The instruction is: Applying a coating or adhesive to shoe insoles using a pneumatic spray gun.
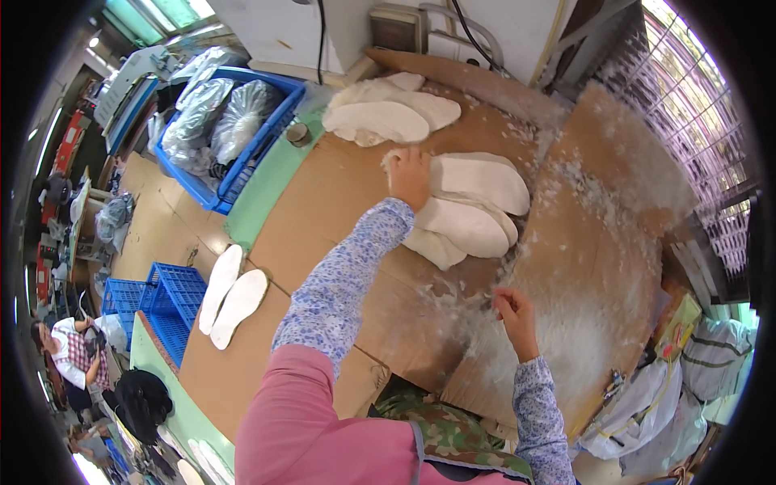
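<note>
Head view. The left hand (411,176) is extended forward over the cardboard-covered table (323,210), its fingers laid down on the near edge of a stack of white fleecy insole pieces (473,206). The fingers (402,162) appear curled onto the top piece; whether they actually pinch it cannot be told from this angle. The stack lies directly to the right of and below those fingers, several pieces overlapping.

The right hand (514,314) is held low, nearer the body, with fingers (505,297) bunched together around a small tuft of white fluff; the grip looks clenched on loose fibre. Loose white fluff (566,323) is scattered on the cardboard just right of and beyond these fingertips, spreading over a tilted cardboard sheet (614,210).

Beyond the left fingers, well apart, lies a second pile of white insole pieces (388,113). Far left of both hands, a pair of flat white insoles (233,295) lies side by side near the table edge. Further left stand a blue crate with plastic bags (234,129) and empty blue crates (158,303). Another person (69,352) is seated at the far left edge.
</note>
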The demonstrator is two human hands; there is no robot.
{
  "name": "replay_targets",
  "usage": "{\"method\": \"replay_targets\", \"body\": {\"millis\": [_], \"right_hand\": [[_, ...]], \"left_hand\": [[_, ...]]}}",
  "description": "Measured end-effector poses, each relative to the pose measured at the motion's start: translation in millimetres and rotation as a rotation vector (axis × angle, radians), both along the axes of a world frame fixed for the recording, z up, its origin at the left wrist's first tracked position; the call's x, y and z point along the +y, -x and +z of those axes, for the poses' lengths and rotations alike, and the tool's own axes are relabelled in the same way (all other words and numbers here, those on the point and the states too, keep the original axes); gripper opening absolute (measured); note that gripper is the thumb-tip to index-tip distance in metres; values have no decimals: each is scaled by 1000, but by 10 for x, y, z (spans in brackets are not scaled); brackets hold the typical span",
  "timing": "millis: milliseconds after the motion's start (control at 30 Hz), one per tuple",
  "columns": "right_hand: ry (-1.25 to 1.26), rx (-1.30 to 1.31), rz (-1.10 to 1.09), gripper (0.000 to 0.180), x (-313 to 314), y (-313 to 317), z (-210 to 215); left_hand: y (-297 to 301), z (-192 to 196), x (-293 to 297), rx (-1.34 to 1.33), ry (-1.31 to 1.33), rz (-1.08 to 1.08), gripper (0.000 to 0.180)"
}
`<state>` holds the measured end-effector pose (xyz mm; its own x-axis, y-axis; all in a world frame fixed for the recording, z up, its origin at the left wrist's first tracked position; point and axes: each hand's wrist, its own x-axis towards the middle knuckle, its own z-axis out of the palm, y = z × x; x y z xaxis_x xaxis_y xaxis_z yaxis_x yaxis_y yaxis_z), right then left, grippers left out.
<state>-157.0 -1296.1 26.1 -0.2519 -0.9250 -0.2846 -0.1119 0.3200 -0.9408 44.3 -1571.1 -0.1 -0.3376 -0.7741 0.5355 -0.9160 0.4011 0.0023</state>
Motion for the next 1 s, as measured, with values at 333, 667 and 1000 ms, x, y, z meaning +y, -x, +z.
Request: {"method": "replay_targets", "body": {"millis": [333, 667, 1000], "right_hand": [[92, 13, -117, 13, 378, 91, 101], [970, 244, -138, 45, -363, 649, 1741], [156, -322, 307, 41, 1087, 959, 607]], "left_hand": [[161, 665, -21, 205, -16, -344, 19], [997, 2627, 1293, 472, -410, -954, 10], [916, 2656, 1876, 702, -428, -852, 32]]}}
